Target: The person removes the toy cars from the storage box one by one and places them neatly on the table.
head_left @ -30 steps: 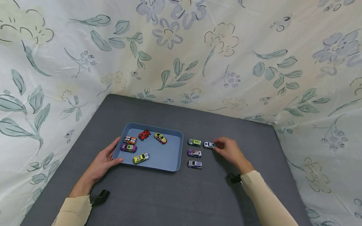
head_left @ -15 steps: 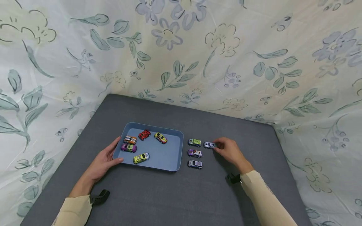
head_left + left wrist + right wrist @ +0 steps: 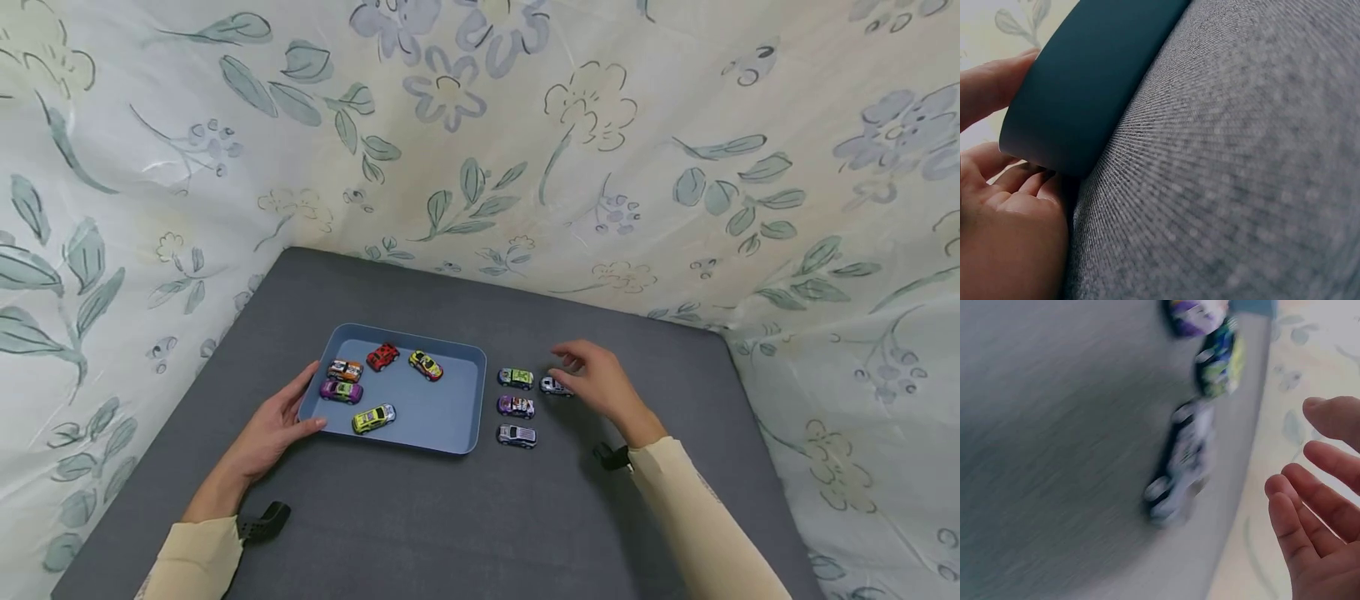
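Observation:
My left hand (image 3: pixel 272 429) grips the left end of a blue tray (image 3: pixel 438 412), thumb at the front corner and fingers along the side wall. In the left wrist view the tray wall (image 3: pixel 1079 87) lies between the thumb and the curled fingers. Several toy cars sit inside, among them a red car (image 3: pixel 383 357) and a purple-green car (image 3: pixel 341 392). My right hand (image 3: pixel 600 385) hovers with loosely bent fingers over a white toy car (image 3: pixel 551 386), partly hiding it. The right wrist view shows that white car (image 3: pixel 1185 456) blurred, apart from the fingers.
Right of the tray, a green car (image 3: pixel 516 378), a purple-white car (image 3: pixel 516 407) and a silver car (image 3: pixel 517 436) stand in a column, the white car beside the green one. Floral cloth (image 3: pixel 465 133) encloses the dark grey tabletop (image 3: pixel 420 525) at the back and sides.
My right hand has let go of the white car and moved up and slightly left over it. The left hand and tray have stayed in place.

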The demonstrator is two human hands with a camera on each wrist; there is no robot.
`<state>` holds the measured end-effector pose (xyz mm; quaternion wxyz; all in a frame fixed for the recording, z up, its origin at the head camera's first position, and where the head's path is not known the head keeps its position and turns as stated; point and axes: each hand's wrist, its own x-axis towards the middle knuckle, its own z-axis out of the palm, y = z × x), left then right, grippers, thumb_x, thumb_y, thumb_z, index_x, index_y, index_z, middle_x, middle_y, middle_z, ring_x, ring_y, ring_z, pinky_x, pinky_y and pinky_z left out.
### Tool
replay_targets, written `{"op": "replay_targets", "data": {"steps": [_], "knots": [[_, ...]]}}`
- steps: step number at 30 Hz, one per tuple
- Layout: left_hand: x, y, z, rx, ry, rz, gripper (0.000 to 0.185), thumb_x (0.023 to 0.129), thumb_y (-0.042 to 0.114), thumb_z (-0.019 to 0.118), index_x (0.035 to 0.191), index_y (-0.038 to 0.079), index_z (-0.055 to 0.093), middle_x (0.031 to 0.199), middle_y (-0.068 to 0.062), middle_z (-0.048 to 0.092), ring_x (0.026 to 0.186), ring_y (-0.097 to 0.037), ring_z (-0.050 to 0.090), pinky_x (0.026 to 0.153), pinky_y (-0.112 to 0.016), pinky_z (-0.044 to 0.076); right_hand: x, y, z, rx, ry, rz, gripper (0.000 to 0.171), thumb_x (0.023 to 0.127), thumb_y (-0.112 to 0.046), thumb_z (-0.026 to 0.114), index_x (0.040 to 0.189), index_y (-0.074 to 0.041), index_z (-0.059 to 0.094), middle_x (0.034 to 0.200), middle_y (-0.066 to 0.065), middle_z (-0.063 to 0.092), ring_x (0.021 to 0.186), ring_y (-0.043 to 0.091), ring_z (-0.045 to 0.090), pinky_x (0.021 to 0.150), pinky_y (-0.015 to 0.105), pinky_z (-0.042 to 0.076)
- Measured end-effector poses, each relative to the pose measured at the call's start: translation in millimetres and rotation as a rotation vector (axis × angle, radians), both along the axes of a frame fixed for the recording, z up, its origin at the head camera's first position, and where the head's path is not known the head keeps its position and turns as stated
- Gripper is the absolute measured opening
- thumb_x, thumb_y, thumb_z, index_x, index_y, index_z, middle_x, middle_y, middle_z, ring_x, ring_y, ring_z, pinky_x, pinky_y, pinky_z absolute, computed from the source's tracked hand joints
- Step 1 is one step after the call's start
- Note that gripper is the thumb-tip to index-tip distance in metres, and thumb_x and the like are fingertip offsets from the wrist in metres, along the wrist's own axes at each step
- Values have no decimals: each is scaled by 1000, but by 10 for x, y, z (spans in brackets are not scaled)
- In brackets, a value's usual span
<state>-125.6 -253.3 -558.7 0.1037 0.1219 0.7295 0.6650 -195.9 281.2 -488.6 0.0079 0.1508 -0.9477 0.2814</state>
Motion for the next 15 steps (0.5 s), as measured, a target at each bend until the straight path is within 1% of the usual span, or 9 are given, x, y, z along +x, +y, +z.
{"op": "replay_targets", "data": {"steps": [3,6,12,15], "knots": [[4,1,12,0,-10,4,95,102,-3,73,174,2,11,177,-30,7,159,-52,11,107,-9,39,-81,-177,103,-14,-8,64,38,100,-21,82,135,-8,74,128,15,72,106,28,70,91,54,58],[6,2,18,-2,-13,7,95,102,-3,73,174,2,11,177,-30,8,159,-53,11,107,-9,39,-173,-360,169,-20,-6,140,37,101,-21,82,135,-9,74,130,14,72,107,28,70,93,54,58],[0,5,-2,9,-15,1,95,102,-3,73,174,3,11,177,-29,8,160,-50,10,107,-9,39,-302,-715,248,-19,10,274,36,101,-19,81,134,-8,74,129,11,72,110,34,71,95,56,58],[-3,0,-9,5,-21,7,96,102,-2,74,174,3,11,177,-29,9,160,-51,12,107,-9,39,-362,-882,259,4,18,323,36,101,-19,81,135,-8,74,127,9,72,111,34,70,97,55,57]]}}
